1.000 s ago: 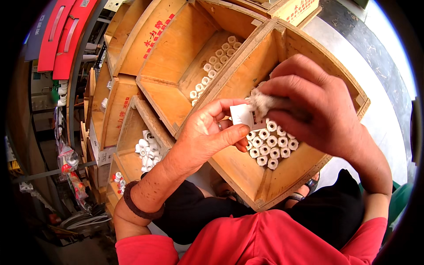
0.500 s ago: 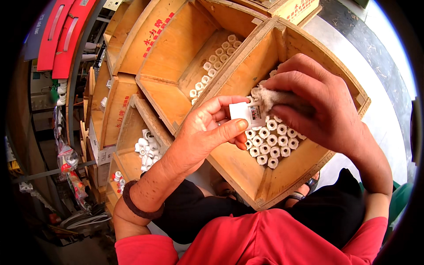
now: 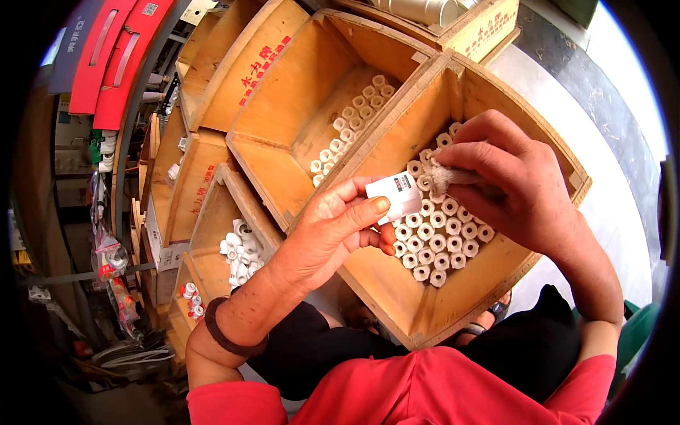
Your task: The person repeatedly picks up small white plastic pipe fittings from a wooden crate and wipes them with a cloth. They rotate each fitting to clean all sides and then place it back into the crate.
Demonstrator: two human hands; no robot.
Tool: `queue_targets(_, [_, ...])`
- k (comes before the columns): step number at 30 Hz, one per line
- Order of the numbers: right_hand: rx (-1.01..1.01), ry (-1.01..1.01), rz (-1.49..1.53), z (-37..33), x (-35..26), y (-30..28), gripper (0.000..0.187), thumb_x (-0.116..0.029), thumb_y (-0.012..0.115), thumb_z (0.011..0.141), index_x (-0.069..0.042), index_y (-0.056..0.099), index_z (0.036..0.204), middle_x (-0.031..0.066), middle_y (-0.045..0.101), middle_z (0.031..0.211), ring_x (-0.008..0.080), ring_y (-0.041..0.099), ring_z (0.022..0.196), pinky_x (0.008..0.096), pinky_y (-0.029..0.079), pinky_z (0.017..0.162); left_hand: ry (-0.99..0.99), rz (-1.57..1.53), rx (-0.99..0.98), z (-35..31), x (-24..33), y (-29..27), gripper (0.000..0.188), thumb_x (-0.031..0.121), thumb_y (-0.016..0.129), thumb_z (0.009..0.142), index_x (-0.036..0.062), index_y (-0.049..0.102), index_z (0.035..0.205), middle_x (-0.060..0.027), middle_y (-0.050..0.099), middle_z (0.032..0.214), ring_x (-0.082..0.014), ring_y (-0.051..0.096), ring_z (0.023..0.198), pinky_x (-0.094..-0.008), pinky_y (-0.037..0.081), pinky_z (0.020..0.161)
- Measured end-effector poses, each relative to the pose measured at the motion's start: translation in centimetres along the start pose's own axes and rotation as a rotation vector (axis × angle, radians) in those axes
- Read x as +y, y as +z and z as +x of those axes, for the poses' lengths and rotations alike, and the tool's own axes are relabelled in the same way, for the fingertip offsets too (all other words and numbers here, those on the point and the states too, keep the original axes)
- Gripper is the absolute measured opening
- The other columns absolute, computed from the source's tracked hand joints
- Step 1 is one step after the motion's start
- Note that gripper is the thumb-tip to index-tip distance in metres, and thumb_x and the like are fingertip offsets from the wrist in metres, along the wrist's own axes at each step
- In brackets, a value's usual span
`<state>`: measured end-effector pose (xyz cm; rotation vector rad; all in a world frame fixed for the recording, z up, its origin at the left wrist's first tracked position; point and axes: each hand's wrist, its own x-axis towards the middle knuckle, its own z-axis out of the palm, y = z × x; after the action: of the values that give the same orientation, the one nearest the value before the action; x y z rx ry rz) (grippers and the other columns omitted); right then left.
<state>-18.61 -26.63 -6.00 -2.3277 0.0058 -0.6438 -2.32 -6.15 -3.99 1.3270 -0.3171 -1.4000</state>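
Observation:
In the fingers and thumb of my left hand [image 3: 338, 223] is a white plastic pipe fitting [image 3: 391, 195] with a small printed label on its side. My right hand [image 3: 506, 184] pinches a fluffy greyish rag [image 3: 443, 177] just to the right of the fitting, with a narrow gap between them. Both hands hover over a wooden compartment [image 3: 375, 283], where many white fittings [image 3: 438, 243] stand in rows with their round openings facing up. Parts of those rows are hidden by my hands.
To the left, another wooden compartment [image 3: 265, 106] holds more white fittings [image 3: 346, 127]. A lower wooden bin [image 3: 212, 227] contains loose white fittings [image 3: 241, 251]. Red handled cases [image 3: 113, 71] stand at the far left, above cluttered shelves. White pipes lie at the top.
The fitting has turned in my left hand, so its label sits at a different angle. The rag, earlier against the fitting, has come slightly away from it, and my right hand is a little lower.

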Motion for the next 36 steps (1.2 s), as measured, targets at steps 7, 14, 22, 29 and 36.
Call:
queue_targets(7, [-0.093,-0.103,-0.083,0.3,-1.9,1.6,0.039,-0.019,0.081,0.073,-0.01,0.068,0.109,0.0077,0.061,0.101,0.0229,0.068,0.077,0.0335,0.055,0.06,0.023,-0.02,-0.045,0.1,-0.7,-0.3,0.045,0.022,0.057,0.1,-0.0035,0.046,0.136,-0.0121,0.063,0.109,-0.0201,0.065,0.088,-0.0368,0.056,0.076])
queue_targets(14, [-0.055,-0.06,0.061,0.5,-1.4,2.0,0.04,-0.015,0.081,0.074,-0.011,0.067,0.112,0.0081,0.061,0.101,0.0255,0.067,0.078,0.0343,0.056,0.064,0.044,0.005,-0.058,-0.3,-0.1,0.3,0.04,0.013,0.063,0.097,0.0003,0.049,0.133,-0.01,0.062,0.109,-0.0177,0.066,0.087,-0.0342,0.057,0.077])
queue_targets(22, [-0.126,0.007,0.159,0.5,-0.3,0.6,0.034,-0.006,0.079,0.074,-0.008,0.068,0.106,0.0108,0.061,0.102,0.028,0.068,0.084,0.0342,0.057,0.068,0.034,0.138,-0.052,-0.3,0.0,0.1,0.049,0.013,0.064,0.095,0.0003,0.045,0.137,-0.0109,0.062,0.107,-0.0195,0.066,0.088,-0.0355,0.058,0.076])
queue_targets(29, [-0.025,0.07,0.155,0.2,0.0,-0.7,0.034,0.001,0.075,0.076,-0.002,0.066,0.108,0.0121,0.059,0.104,0.0255,0.067,0.09,0.032,0.059,0.077,0.045,0.081,-0.028,-0.3,0.0,0.2,0.044,0.009,0.062,0.096,0.0002,0.047,0.136,-0.0105,0.063,0.106,-0.0188,0.066,0.086,-0.0343,0.058,0.074])
queue_targets(36, [-0.09,-0.026,0.063,0.3,-1.8,1.0,0.041,-0.011,0.082,0.071,-0.009,0.067,0.11,0.0103,0.062,0.098,0.0288,0.067,0.078,0.0353,0.056,0.063,0.014,0.143,-0.034,-0.4,0.1,0.7,0.047,0.007,0.064,0.093,0.0013,0.047,0.137,-0.0107,0.063,0.109,-0.0194,0.066,0.091,-0.0338,0.058,0.072])
